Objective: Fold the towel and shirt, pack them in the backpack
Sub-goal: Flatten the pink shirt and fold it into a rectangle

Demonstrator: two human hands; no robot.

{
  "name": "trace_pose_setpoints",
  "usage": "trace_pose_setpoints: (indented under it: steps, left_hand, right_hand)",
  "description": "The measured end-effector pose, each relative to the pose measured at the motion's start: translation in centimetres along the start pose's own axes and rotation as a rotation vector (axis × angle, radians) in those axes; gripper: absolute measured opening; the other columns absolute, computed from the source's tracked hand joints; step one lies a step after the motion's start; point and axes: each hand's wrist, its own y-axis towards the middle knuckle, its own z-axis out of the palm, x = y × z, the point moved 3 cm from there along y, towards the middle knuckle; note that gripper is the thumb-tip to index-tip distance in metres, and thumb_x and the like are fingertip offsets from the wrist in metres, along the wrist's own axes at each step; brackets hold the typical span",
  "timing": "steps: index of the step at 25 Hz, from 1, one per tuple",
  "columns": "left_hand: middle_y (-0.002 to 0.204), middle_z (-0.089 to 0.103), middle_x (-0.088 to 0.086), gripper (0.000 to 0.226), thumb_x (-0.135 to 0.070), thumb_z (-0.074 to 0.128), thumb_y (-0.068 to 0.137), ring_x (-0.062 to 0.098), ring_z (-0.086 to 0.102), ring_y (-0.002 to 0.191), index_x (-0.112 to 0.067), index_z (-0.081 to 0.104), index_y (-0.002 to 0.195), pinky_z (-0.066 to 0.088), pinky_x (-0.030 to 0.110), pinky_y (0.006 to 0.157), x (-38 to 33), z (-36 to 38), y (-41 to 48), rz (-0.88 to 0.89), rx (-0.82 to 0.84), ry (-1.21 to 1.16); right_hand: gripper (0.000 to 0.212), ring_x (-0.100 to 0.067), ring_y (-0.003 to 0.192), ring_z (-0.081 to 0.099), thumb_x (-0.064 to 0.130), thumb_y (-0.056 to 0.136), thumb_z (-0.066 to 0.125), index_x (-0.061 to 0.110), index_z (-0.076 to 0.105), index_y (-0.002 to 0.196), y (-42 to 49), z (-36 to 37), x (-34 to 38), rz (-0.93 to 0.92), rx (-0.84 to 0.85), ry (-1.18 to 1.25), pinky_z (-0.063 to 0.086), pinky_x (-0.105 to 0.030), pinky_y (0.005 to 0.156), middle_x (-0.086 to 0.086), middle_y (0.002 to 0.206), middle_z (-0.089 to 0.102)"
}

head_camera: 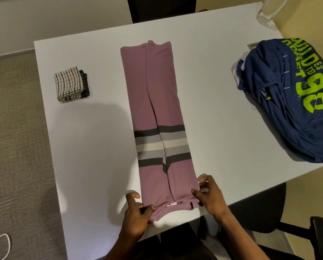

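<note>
The pink shirt (157,109) lies folded into a long strip in the middle of the white table (100,156). The left hand (138,216) pinches its near left corner and the right hand (211,197) pinches its near right corner. The folded striped towel (70,84) lies far left, and the blue backpack (292,117) lies at the right.

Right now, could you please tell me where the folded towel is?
In the head view, the folded towel lies on the table's left side, left of the shirt.
</note>
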Motion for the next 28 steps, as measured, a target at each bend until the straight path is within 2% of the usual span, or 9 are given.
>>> trace_pose_setpoints:
  steps: [5, 8, 11, 14, 17, 20, 23, 26, 28]
  left_hand:
    - [0.09, 0.069, -0.002, 0.036, -0.02, 0.071, 0.095, 0.012, 0.07, 0.079, -0.027, 0.038, 0.109, 0.058, 0.03, 0.075, -0.1, -0.6, 1.1, 0.093, 0.056, 0.231]
    - [0.103, 0.066, 0.001, 0.037, -0.027, 0.072, 0.095, 0.018, 0.068, 0.091, -0.016, 0.05, 0.122, 0.057, 0.03, 0.079, -2.5, -1.5, 2.0, 0.356, -0.171, 0.558]
    - [0.13, 0.065, 0.01, 0.049, -0.018, 0.079, 0.09, 0.025, 0.065, 0.117, -0.01, 0.059, 0.133, 0.058, 0.034, 0.097, -5.8, -1.3, 4.2, 0.658, -0.309, 0.622]
    - [0.146, 0.057, 0.014, 0.055, -0.013, 0.079, 0.089, 0.029, 0.057, 0.134, -0.008, 0.058, 0.139, 0.053, 0.038, 0.107, -9.9, -0.5, 7.4, 0.721, -0.317, 0.6]
    - [0.144, 0.052, 0.015, 0.054, -0.015, 0.078, 0.091, 0.03, 0.058, 0.13, -0.013, 0.055, 0.14, 0.056, 0.034, 0.099, -12.7, -0.5, 10.1, 0.624, -0.361, 0.563]
    - [0.146, 0.047, 0.014, 0.056, -0.018, 0.075, 0.094, 0.029, 0.051, 0.133, -0.015, 0.05, 0.144, 0.052, 0.034, 0.103, -15.0, -1.8, 12.8, 0.421, -0.449, 0.338]
    - [0.132, 0.06, 0.016, 0.054, -0.022, 0.071, 0.097, 0.03, 0.062, 0.118, -0.01, 0.046, 0.144, 0.052, 0.04, 0.104, -17.8, -3.2, 15.1, 0.256, -0.461, 0.105]
    - [0.113, 0.07, 0.01, 0.025, -0.024, 0.068, 0.099, 0.027, 0.068, 0.094, -0.01, 0.059, 0.118, 0.057, 0.033, 0.082, -19.6, -4.4, 16.9, 0.085, -0.383, -0.038]
    - [0.113, 0.07, 0.008, 0.016, -0.022, 0.068, 0.099, 0.023, 0.066, 0.088, -0.01, 0.064, 0.11, 0.052, 0.025, 0.073, -19.9, -4.8, 17.6, 0.007, -0.285, -0.079]
  right_hand:
    - [0.037, -0.01, 0.081, 0.064, 0.025, 0.094, 0.075, 0.022, 0.046, 0.117, 0.5, -0.5, 1.8, -0.034, 0.091, -0.329, 0.052, -0.018, 0.062, 0.0, 0.112, 0.066]
    - [0.033, -0.016, 0.085, 0.062, 0.033, 0.097, 0.069, 0.021, 0.049, 0.12, 1.8, -0.9, 3.9, -0.032, 0.022, -0.516, 0.048, -0.02, 0.073, -0.001, 0.112, 0.067]
    - [0.024, -0.016, 0.092, 0.061, 0.03, 0.102, 0.06, 0.017, 0.058, 0.123, 3.5, -0.7, 7.4, -0.244, -0.189, -0.51, 0.048, -0.021, 0.083, 0.0, 0.117, 0.066]
    - [0.028, -0.025, 0.104, 0.066, 0.018, 0.101, 0.061, 0.013, 0.061, 0.128, 5.7, 0.8, 11.4, -0.554, -0.248, -0.556, 0.056, -0.03, 0.091, -0.007, 0.123, 0.066]
    - [0.047, -0.029, 0.109, 0.065, 0.018, 0.093, 0.072, 0.012, 0.057, 0.137, 8.5, 2.0, 14.4, -0.634, -0.261, -0.612, 0.06, -0.04, 0.094, -0.013, 0.134, 0.061]
    - [0.055, -0.027, 0.118, 0.057, 0.027, 0.094, 0.071, 0.016, 0.047, 0.142, 11.8, 1.5, 16.4, -0.502, -0.262, -0.452, 0.057, -0.038, 0.098, -0.011, 0.139, 0.052]
    - [0.059, -0.029, 0.119, 0.057, 0.027, 0.095, 0.073, 0.012, 0.043, 0.143, 15.2, 0.2, 18.5, -0.372, -0.234, -0.309, 0.052, -0.038, 0.098, -0.011, 0.137, 0.054]
    - [0.058, -0.028, 0.111, 0.064, 0.027, 0.093, 0.077, 0.008, 0.048, 0.139, 17.8, -0.5, 19.9, -0.223, -0.1, -0.198, 0.052, -0.033, 0.094, -0.009, 0.122, 0.063]
    - [0.045, -0.029, 0.105, 0.067, 0.028, 0.092, 0.078, 0.006, 0.06, 0.126, 18.6, -0.7, 19.9, -0.171, -0.051, -0.197, 0.056, -0.037, 0.098, -0.009, 0.116, 0.068]
